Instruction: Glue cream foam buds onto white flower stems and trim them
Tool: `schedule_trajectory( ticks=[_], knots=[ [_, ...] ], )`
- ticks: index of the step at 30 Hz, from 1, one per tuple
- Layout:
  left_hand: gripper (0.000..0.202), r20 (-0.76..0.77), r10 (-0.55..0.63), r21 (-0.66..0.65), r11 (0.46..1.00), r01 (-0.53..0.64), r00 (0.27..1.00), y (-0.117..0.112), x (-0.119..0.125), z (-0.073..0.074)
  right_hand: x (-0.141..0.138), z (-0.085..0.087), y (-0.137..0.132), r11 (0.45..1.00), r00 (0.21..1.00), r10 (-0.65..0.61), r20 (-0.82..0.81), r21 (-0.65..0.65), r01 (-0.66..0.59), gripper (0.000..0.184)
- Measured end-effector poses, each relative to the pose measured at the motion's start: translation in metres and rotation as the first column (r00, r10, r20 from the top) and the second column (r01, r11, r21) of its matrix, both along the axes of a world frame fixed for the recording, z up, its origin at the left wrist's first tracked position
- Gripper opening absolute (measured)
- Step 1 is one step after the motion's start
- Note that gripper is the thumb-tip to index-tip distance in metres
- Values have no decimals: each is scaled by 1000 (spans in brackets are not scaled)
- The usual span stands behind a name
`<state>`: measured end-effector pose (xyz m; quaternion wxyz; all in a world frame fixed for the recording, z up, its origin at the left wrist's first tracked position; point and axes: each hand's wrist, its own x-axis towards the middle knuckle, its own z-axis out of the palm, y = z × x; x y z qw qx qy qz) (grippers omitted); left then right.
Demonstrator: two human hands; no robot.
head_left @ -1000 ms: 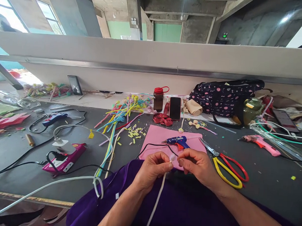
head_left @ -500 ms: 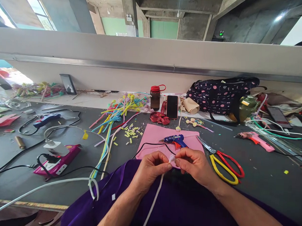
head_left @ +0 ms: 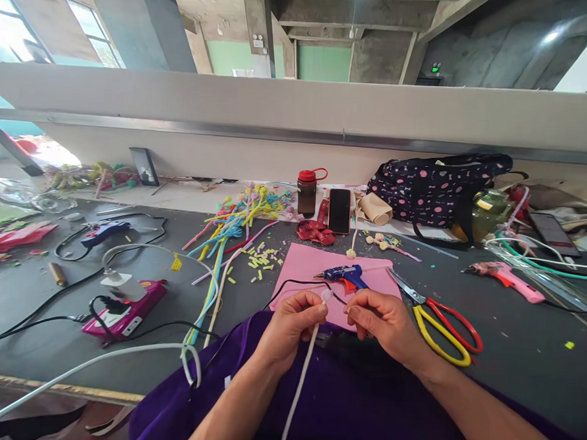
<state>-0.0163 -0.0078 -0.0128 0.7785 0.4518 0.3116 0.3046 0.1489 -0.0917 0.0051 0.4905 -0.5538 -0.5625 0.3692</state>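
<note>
My left hand (head_left: 292,320) pinches a white cord (head_left: 299,382) just below its upper end, and the cord hangs down over the dark purple cloth on my lap. A small pale pinkish-white tuft (head_left: 326,295) sits at that end, above my thumb. To its right, my right hand (head_left: 384,322) is apart from the tuft, thumb and forefinger pressed together; whatever they may hold is too small to make out. Beyond both hands a blue glue gun (head_left: 342,273) lies on a pink sheet (head_left: 296,262). Scissors (head_left: 459,328) with one red and one yellow handle lie beside my right hand.
Left on the dark table are a magenta power strip (head_left: 144,307) with cables and another blue glue gun (head_left: 105,232). Coloured stems (head_left: 225,233) and small yellow pieces (head_left: 262,257) lie mid-left. Behind stand a bottle (head_left: 307,194) and phone (head_left: 339,211); a pink glue gun (head_left: 507,281) is right.
My right hand has come away from the pale tuft and moved slightly right. My left hand keeps the cord, with the tuft now showing above the thumb. The whole view has shifted a little.
</note>
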Motion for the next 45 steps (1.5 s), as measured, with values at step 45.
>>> schedule_trajectory(
  ticks=[45],
  knots=[
    [26, 93, -38, 93, 995, 29, 995, 14, 5, -13, 136, -46, -79, 852, 435, -283, 855, 16, 523, 32]
  ],
)
